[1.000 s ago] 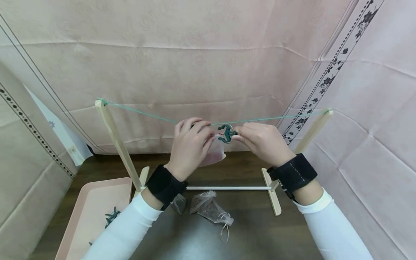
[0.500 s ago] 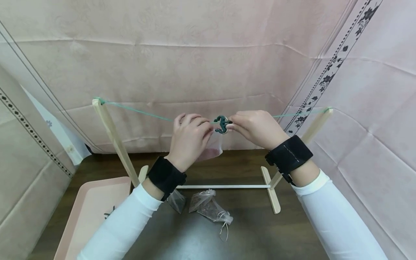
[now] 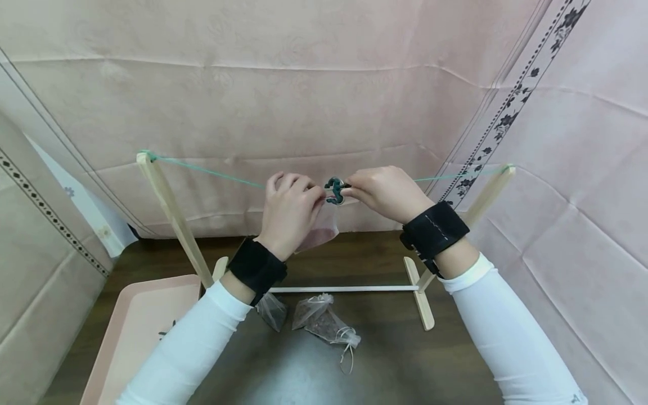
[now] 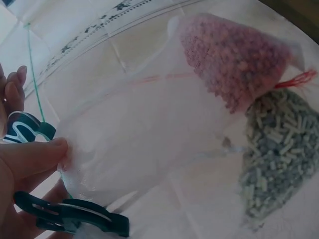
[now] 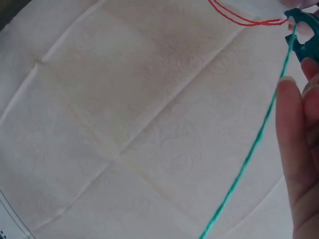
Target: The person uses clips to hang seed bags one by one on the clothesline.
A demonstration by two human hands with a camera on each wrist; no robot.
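At the green string (image 3: 202,170), my left hand (image 3: 291,211) pinches the top of a sheer drawstring bag (image 3: 320,229). My right hand (image 3: 387,193) grips a dark green clothespin (image 3: 335,191) by its handles, its jaws right at the string and beside my left fingertips. A red drawstring (image 5: 244,21) runs toward those jaws in the right wrist view. Below, the left wrist view shows pink-red granules (image 4: 234,62) and grey-green pellets (image 4: 281,159) in hanging sheer bags. Another green clothespin (image 4: 82,216) sits on the string near my left fingers, whitish mesh under it.
Wooden posts (image 3: 174,216) hold up the string, joined low down by a white bar (image 3: 349,289). More sheer bags (image 3: 329,326) lie on the dark table (image 3: 405,365). A pink tray (image 3: 136,315) at the left holds small dark green pieces, partly behind my sleeve.
My right hand has moved up and left, bringing the clothespin from below the string to it, close against my left fingers. My left hand has kept its pinch on the bag top.
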